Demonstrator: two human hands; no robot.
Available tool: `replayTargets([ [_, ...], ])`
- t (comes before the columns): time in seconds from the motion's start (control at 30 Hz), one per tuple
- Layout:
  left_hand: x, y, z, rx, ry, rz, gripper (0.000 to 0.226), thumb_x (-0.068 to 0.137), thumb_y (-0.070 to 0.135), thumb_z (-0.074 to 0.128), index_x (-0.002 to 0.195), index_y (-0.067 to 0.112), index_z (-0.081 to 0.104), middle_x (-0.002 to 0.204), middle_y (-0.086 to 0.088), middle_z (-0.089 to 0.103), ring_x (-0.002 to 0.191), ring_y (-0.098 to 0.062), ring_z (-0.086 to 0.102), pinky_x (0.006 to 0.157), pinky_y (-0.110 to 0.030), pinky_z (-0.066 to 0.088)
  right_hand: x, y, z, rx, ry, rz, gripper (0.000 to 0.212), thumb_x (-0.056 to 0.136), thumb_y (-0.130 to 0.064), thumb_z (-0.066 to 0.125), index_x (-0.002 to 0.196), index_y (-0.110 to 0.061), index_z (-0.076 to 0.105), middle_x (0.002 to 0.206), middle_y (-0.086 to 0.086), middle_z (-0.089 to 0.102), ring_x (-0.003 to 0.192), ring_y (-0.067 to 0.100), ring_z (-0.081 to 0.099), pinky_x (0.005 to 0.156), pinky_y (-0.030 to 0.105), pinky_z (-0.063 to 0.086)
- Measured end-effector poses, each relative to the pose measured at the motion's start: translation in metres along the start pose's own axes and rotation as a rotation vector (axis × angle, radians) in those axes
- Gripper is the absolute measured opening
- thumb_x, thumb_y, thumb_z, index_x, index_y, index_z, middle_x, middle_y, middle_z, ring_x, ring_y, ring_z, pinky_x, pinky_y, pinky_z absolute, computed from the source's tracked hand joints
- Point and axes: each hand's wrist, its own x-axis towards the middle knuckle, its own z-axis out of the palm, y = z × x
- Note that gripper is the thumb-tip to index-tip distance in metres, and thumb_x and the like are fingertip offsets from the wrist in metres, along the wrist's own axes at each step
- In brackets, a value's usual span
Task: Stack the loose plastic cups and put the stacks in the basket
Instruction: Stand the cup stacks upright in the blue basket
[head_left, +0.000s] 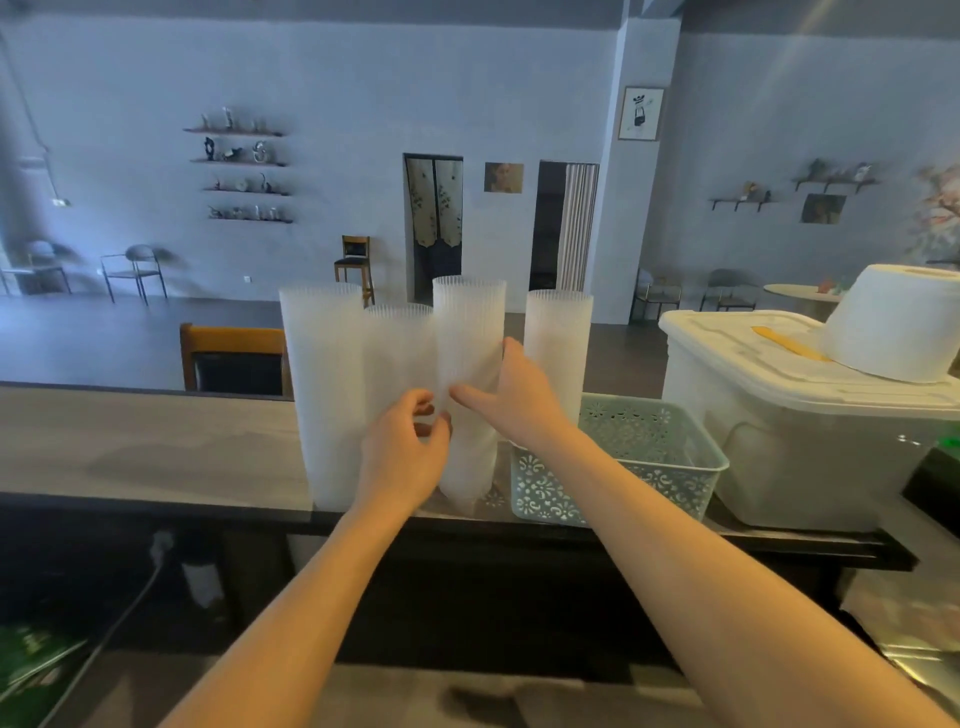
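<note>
Four tall stacks of translucent ribbed plastic cups (324, 395) stand at the grey wooden counter's (156, 447) near edge, beside a pale green perforated plastic basket (654, 467). The right hand (514, 400) wraps the third stack (467, 332); the left hand (402, 452) pinches its lower part. A white lidded bin (779, 426) crowds the basket's right side.

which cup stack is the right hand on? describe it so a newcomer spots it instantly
Start at the pale green basket on the counter's right part; four tall cup stacks stand in a row just left of it. The held stack is second from the basket, third from the left. It is the only one the right hand grips, and its top rises highest in the row.
</note>
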Motion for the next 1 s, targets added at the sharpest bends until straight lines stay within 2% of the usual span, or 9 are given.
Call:
replayTargets([
  [0.1, -0.005, -0.009, 0.004, -0.039, -0.056, -0.058, 0.044, 0.099, 0.026, 0.056, 0.141, 0.017, 0.047, 0.132, 0.003, 0.058, 0.103, -0.004, 0.052, 0.084, -0.018, 0.042, 0.004, -0.001, 0.006, 0.093, -0.014, 0.096, 0.085, 0.081, -0.039, 0.078, 0.141, -0.008, 0.027, 0.122, 0.004, 0.049, 0.111, 0.023, 0.052, 0.081, 0.031, 0.048],
  [0.27, -0.002, -0.014, 0.008, -0.062, -0.062, -0.048, 0.046, 0.099, 0.025, 0.056, 0.142, 0.016, 0.046, 0.128, 0.002, 0.059, 0.102, -0.005, 0.054, 0.070, -0.010, 0.040, 0.006, 0.000, 0.018, 0.031, -0.009, 0.143, 0.072, 0.081, -0.047, 0.076, 0.125, -0.012, 0.032, 0.111, 0.001, 0.047, 0.107, 0.024, 0.054, 0.081, 0.036, 0.052],
  [0.43, 0.001, -0.012, 0.006, -0.049, -0.051, -0.033, 0.045, 0.097, 0.028, 0.059, 0.139, 0.017, 0.047, 0.118, 0.007, 0.055, 0.096, -0.005, 0.055, 0.070, -0.011, 0.043, 0.001, 0.001, 0.019, 0.075, 0.075, 0.096, 0.068, 0.078, -0.046, 0.078, 0.122, -0.015, 0.036, 0.108, -0.003, 0.048, 0.100, 0.017, 0.052, 0.072, 0.026, 0.047],
  [0.5, 0.000, -0.011, 0.004, -0.033, -0.037, -0.004, 0.043, 0.096, 0.032, 0.060, 0.135, 0.019, 0.049, 0.119, 0.009, 0.053, 0.098, -0.005, 0.054, 0.081, -0.020, 0.051, -0.004, -0.002, 0.015, 0.153, 0.095, 0.072, 0.068, 0.077, -0.045, 0.080, 0.123, -0.018, 0.037, 0.108, -0.006, 0.049, 0.098, 0.014, 0.053, 0.066, 0.019, 0.044],
  [0.57, -0.001, -0.010, 0.001, -0.028, -0.041, 0.026, 0.047, 0.094, 0.040, 0.060, 0.136, 0.021, 0.047, 0.124, 0.009, 0.052, 0.102, -0.005, 0.054, 0.084, -0.026, 0.050, -0.010, -0.010, 0.007, 0.243, 0.114, 0.048, 0.067, 0.076, -0.042, 0.081, 0.124, -0.021, 0.038, 0.105, -0.011, 0.050, 0.093, 0.008, 0.052, 0.063, 0.015, 0.041],
  [0.7, -0.006, -0.002, -0.003, -0.042, -0.028, 0.134, 0.065, 0.087, 0.052, 0.064, 0.141, 0.024, 0.041, 0.129, 0.011, 0.049, 0.105, -0.005, 0.055, 0.084, -0.025, 0.052, -0.027, -0.027, -0.022, 0.343, 0.178, -0.033, 0.069, 0.076, -0.042, 0.082, 0.129, -0.022, 0.041, 0.112, -0.011, 0.055, 0.100, 0.010, 0.058, 0.072, 0.020, 0.050],
  [0.83, -0.011, 0.029, 0.000, -0.064, 0.041, 0.300, 0.066, 0.083, 0.049, 0.069, 0.138, 0.024, 0.044, 0.127, 0.010, 0.049, 0.102, -0.005, 0.056, 0.078, -0.018, 0.053, -0.049, -0.036, -0.064, 0.395, 0.260, -0.116, 0.070, 0.077, -0.036, 0.082, 0.132, -0.024, 0.042, 0.118, -0.011, 0.057, 0.103, 0.004, 0.057, 0.068, 0.013, 0.051],
  [0.93, -0.012, 0.058, 0.011, -0.104, 0.040, 0.356, 0.064, 0.083, 0.046, 0.071, 0.137, 0.023, 0.046, 0.125, 0.008, 0.051, 0.100, -0.006, 0.057, 0.078, -0.022, 0.056, -0.059, -0.032, -0.095, 0.363, 0.348, -0.143, 0.070, 0.076, -0.038, 0.083, 0.133, -0.022, 0.045, 0.120, -0.010, 0.060, 0.107, 0.007, 0.059, 0.079, 0.020, 0.054],
  [1.0, -0.012, 0.076, 0.020, -0.121, 0.027, 0.384, 0.063, 0.084, 0.046, 0.072, 0.137, 0.023, 0.047, 0.125, 0.007, 0.052, 0.100, -0.006, 0.057, 0.079, -0.023, 0.057, -0.062, -0.027, -0.112, 0.360, 0.389, -0.160, 0.066, 0.076, -0.036, 0.084, 0.130, -0.022, 0.047, 0.117, -0.011, 0.062, 0.104, 0.006, 0.062, 0.078, 0.023, 0.056],
])
